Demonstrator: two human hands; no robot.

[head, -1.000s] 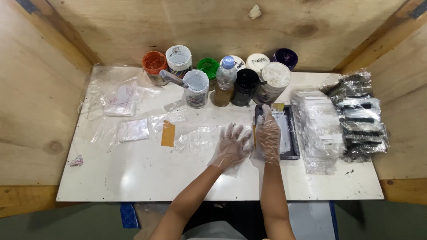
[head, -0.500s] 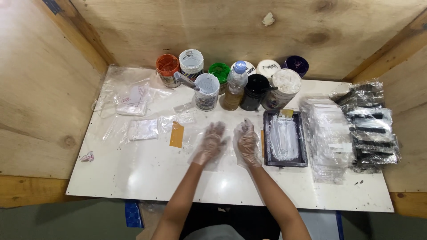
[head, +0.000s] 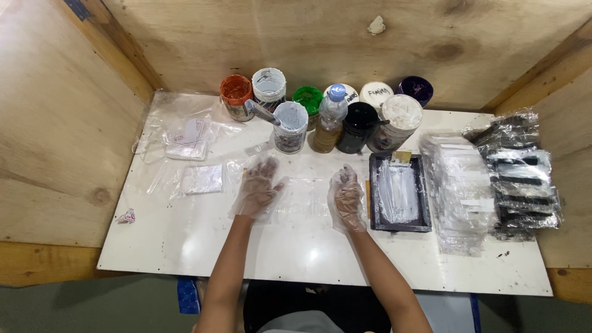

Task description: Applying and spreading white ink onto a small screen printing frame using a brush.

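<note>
A white bench (head: pixel 185 240) is being framed on three sides by plywood walls, its surface being viewed from directly above. Nearest the viewer, two bare forearms are being stretched out over the bench, each ending in a loose clear plastic glove. The left hand (head: pixel 258 187) is being held flat with the fingers spread wide, gripping nothing, its palm resting on a clear plastic sheet (head: pixel 305 200) that is lying on the bench between the two hands. The right hand (head: pixel 347 197) is being held with its fingers closer together, also holding nothing — it is resting at the sheet's right edge, just beside a black tray (head: pixel 399 193) smeared with white paint.

To the right of the tray, a stack of clear packets (head: pixel 459 185) is being kept, and beyond it a pile of packets with black contents (head: pixel 521 179) is lying near the bench's right edge. To the left, a small clear bag (head: pixel 201 179) and a second one (head: pixel 188 137) are lying on crumpled plastic, with a tiny pink scrap (head: pixel 127 216) near the left edge.

Farthest off — along the back wall — open paint jars are being kept in a cluster: an orange jar (head: pixel 236 97), a white jar (head: pixel 269 85), a green lid (head: pixel 308 98), a black jar (head: pixel 359 126), a purple jar (head: pixel 415 90), and a plastic bottle (head: pixel 330 117) with a blue cap.
</note>
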